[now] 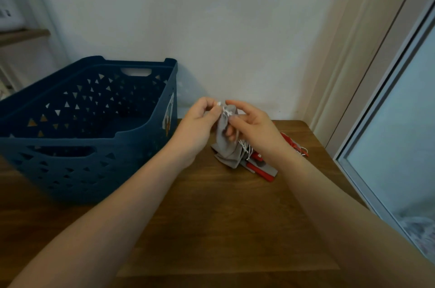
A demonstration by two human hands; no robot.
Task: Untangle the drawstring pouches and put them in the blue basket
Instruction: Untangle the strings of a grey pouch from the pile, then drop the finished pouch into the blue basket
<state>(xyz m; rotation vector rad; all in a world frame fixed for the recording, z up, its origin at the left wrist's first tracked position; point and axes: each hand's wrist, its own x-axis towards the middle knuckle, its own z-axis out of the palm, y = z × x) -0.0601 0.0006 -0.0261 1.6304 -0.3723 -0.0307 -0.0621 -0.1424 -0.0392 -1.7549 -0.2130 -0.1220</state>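
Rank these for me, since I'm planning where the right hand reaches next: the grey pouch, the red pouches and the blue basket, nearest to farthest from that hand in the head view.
1. grey pouch: pinched at its top by the right hand, the left hand alongside.
2. red pouches: on the table just below that hand.
3. blue basket: far left, beyond the left hand.
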